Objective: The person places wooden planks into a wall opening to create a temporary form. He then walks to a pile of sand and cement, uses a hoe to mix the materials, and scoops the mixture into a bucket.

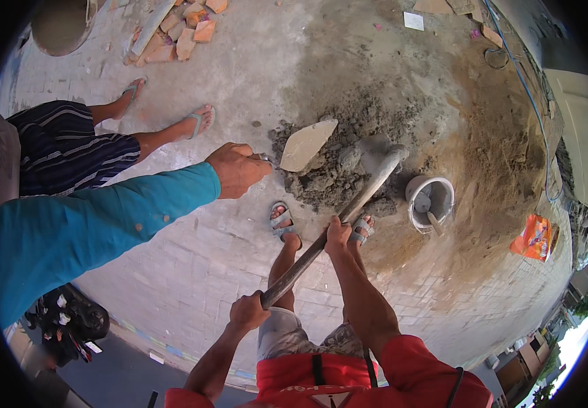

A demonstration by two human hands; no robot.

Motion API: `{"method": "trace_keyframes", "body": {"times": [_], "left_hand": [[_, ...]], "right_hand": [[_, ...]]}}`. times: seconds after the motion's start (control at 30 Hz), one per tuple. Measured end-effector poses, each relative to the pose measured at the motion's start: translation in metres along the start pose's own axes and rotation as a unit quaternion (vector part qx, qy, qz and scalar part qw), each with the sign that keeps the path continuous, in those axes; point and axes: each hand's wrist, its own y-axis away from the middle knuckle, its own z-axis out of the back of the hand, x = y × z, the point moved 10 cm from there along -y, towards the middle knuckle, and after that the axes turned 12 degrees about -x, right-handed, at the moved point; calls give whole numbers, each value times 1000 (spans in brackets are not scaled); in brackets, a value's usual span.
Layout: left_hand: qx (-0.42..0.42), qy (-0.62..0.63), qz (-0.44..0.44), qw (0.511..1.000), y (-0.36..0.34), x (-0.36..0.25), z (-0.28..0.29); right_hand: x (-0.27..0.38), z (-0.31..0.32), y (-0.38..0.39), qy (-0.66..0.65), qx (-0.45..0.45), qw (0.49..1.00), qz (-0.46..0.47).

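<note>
Both my hands grip the long wooden handle of a hoe (302,264), which slants up to the right. My left hand (249,313) is closed round its near end, and my right hand (338,234) is wrapped round it farther up. The hoe's far end rests at a heap of grey wet mortar (331,180); its blade is partly hidden in the mix. From the left, a co-worker's hand (239,170) in a teal sleeve holds a trowel (307,145) with a pale, pointed blade over the heap's left side.
Right of the heap stands a white bucket (430,202) with grey mix and a wooden-handled tool inside. An orange bag (533,238) lies farther right, near a blue hose (530,95). Broken bricks (183,30) lie at the far left. A person's sandalled foot (202,122) is nearby.
</note>
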Motion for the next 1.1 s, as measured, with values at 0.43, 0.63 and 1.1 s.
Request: {"method": "trace_keyframes", "body": {"times": [0.43,0.63,1.1], "left_hand": [[-8,32,-72,997,58,-18,-29],[32,2,-10,999,82,-7,-6],[-28,172,-198,965,58,-116,12]], "right_hand": [[60,80,72,-168,72,982,56],[10,57,69,-123,75,990,-4],[97,92,-48,-86,19,989,121]]}}
